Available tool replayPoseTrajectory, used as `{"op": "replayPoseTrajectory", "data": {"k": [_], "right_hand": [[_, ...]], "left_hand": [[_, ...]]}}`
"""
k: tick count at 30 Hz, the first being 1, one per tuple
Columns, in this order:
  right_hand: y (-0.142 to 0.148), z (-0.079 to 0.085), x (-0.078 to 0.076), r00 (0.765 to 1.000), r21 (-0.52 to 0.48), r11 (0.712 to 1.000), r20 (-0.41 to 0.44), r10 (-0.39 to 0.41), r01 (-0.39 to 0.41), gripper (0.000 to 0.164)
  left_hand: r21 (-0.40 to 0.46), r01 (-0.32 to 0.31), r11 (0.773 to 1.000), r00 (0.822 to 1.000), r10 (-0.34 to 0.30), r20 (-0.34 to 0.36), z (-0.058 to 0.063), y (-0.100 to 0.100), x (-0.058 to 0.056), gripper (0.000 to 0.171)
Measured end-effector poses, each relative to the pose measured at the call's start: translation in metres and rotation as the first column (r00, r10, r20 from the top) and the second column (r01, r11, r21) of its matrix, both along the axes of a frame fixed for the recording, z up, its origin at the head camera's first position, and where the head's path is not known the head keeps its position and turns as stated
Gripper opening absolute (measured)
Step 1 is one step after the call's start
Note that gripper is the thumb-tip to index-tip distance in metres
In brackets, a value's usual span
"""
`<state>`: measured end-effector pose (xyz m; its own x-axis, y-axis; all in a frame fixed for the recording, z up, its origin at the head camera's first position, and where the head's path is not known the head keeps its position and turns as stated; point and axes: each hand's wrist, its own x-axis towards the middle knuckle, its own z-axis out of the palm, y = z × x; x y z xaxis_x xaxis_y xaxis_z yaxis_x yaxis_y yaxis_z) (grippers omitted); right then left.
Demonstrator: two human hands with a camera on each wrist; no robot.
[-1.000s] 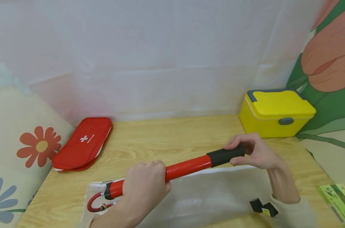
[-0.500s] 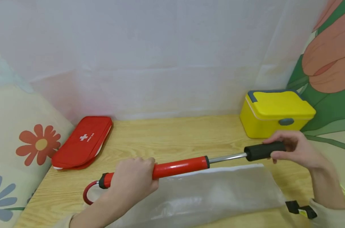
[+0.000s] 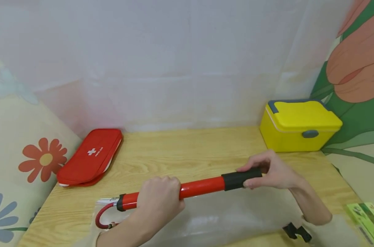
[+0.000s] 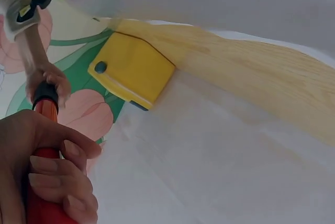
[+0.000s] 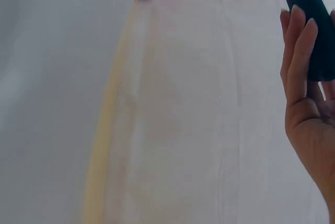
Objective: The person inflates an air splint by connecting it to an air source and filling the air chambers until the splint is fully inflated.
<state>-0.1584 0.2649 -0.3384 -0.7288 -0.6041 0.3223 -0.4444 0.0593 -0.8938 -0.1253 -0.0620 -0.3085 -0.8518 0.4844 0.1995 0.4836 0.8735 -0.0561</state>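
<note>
A red hand pump (image 3: 202, 187) is held slantwise above the table, its right end higher. My left hand (image 3: 160, 199) wraps round its barrel; the left wrist view shows the curled fingers (image 4: 57, 179) closely. At the other end, my right hand (image 3: 276, 173) pinches the black handle (image 3: 231, 180) between thumb and fingers. The handle sits against the barrel and no metal rod shows. From the left end a red hose (image 3: 99, 216) bends back under the left forearm, where its tip is hidden. In the right wrist view, long fingers lie along the handle (image 5: 309, 22).
Beneath the pump lies a clear plastic zip pouch (image 3: 230, 216). A red first-aid case (image 3: 89, 157) is at the back left, a yellow box (image 3: 301, 128) with a grey clasp at the back right. A green packet (image 3: 367, 221) lies by the right edge.
The handle was against the barrel, then drawn out rightward with a silver rod showing, and is now pushed back in. My left hand kept its grip, shifting slightly left, then back.
</note>
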Motion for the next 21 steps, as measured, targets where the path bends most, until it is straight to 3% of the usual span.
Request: {"op": "replayPoseTrajectory", "data": {"k": [5,8,11,13,16,21], "right_hand": [[0.009,0.008,0.006,0.993,0.053,0.997,-0.105,-0.05,0.055,0.039],[0.041,0.014,0.005,0.989,-0.022,0.999,-0.144,-0.033,0.03,0.044],[0.072,0.017,0.003,0.992,-0.106,0.994,-0.129,-0.01,-0.004,0.046],[0.083,0.019,0.001,0.994,-0.081,0.997,-0.112,-0.005,-0.004,0.046],[0.079,0.021,-0.005,0.996,0.015,1.0,-0.093,-0.017,0.019,0.043],[0.042,0.021,-0.019,0.997,0.12,0.992,-0.074,-0.034,0.043,0.037]], "left_hand": [[0.011,0.027,1.0,0.999,-0.027,-0.033,-0.002,-0.008,-0.005,0.022],[0.024,0.015,1.0,0.998,-0.013,-0.064,-0.002,-0.022,-0.01,0.021],[0.028,-0.011,1.0,0.996,0.013,-0.087,0.0,-0.035,-0.012,0.02],[0.019,-0.01,1.0,0.994,0.012,-0.108,0.001,-0.037,-0.014,0.02],[0.006,-0.012,1.0,0.995,0.012,-0.1,0.002,-0.031,-0.017,0.02],[-0.005,-0.069,0.998,0.997,0.068,-0.045,0.001,-0.019,-0.018,0.023]]}}
